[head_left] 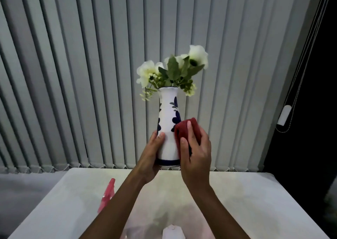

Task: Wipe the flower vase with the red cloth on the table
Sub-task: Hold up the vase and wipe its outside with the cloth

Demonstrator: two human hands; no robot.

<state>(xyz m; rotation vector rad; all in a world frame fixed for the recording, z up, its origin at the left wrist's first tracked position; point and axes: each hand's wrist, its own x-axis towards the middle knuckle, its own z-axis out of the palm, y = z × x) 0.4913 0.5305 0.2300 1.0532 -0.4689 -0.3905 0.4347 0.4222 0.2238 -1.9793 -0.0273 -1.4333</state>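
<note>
Right hand (196, 151) clamps a folded red cloth (187, 132) against the vase (168, 129); left hand (151, 153) grips its lower left side.

The tall glossy white vase, blue-leafed with a dark base band, is held up above the pale table (255, 202). White flowers (173, 69) top it; ribbed vertical blinds (82, 74) hang beyond.

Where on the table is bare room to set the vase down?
Bare table right of the right hand, out to the edge. Left is tighter: a pink spray bottle lies there. The near middle holds a pale, blurred item.
</note>
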